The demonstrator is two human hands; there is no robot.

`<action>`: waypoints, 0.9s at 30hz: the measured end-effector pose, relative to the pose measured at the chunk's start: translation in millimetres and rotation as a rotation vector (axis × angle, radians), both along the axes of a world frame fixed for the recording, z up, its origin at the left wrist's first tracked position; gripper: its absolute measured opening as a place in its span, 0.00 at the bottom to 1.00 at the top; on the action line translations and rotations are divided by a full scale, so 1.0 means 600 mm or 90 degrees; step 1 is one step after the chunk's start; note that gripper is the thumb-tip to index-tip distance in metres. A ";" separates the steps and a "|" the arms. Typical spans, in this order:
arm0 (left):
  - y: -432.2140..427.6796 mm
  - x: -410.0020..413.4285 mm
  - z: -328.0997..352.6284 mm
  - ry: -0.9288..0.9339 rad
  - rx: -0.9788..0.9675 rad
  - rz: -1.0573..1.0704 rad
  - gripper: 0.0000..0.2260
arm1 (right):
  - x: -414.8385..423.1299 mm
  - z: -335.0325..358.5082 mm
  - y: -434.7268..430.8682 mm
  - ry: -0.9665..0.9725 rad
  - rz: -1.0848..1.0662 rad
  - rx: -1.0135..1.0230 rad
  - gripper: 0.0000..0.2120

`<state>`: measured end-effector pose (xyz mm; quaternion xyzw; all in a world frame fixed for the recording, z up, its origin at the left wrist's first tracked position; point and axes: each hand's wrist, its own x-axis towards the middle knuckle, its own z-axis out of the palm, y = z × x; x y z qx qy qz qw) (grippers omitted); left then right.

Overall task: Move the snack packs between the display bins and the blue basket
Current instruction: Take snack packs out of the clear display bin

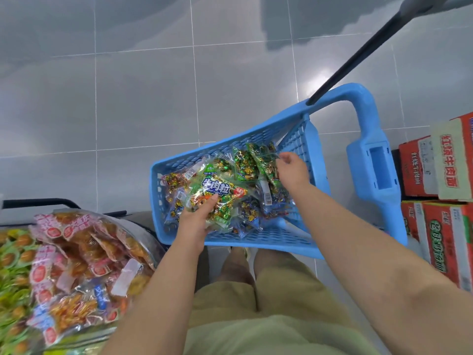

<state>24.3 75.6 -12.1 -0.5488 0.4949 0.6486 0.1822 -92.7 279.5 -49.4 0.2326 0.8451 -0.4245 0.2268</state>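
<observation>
The person wears loose, pale olive-green shorts (pixel 281 316) reaching the knees

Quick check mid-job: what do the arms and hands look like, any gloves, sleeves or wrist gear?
The left hand and right hand are ungloved, with no rings, watch or bracelet visible. The left forearm and right forearm are bare to the frame edge, no sleeve in view. The only clothing showing is pale olive shorts.

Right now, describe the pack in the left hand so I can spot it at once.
Look inside the blue plastic lattice basket on the grey tiled floor; the left hand grips the clear snack pack topmost at its middle. Unlike the green pack that the right hand pinches, it shows a big blue banner with white lettering.
</observation>
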 end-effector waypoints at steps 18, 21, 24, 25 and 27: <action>-0.026 0.019 -0.019 0.050 0.006 0.061 0.39 | 0.017 -0.075 -0.012 -0.264 0.221 0.162 0.51; -0.032 0.026 -0.015 0.058 -0.002 0.051 0.36 | 0.036 -0.060 -0.017 -0.214 0.208 0.166 0.43; -0.040 0.038 -0.004 0.072 -0.016 0.056 0.31 | 0.056 -0.041 -0.024 -0.157 0.126 0.081 0.43; -0.044 0.043 0.002 0.071 -0.028 0.063 0.32 | 0.061 -0.032 -0.026 -0.142 0.104 0.039 0.45; -0.053 0.059 0.014 0.070 -0.054 0.085 0.31 | 0.075 -0.006 -0.032 -0.127 0.100 -0.017 0.46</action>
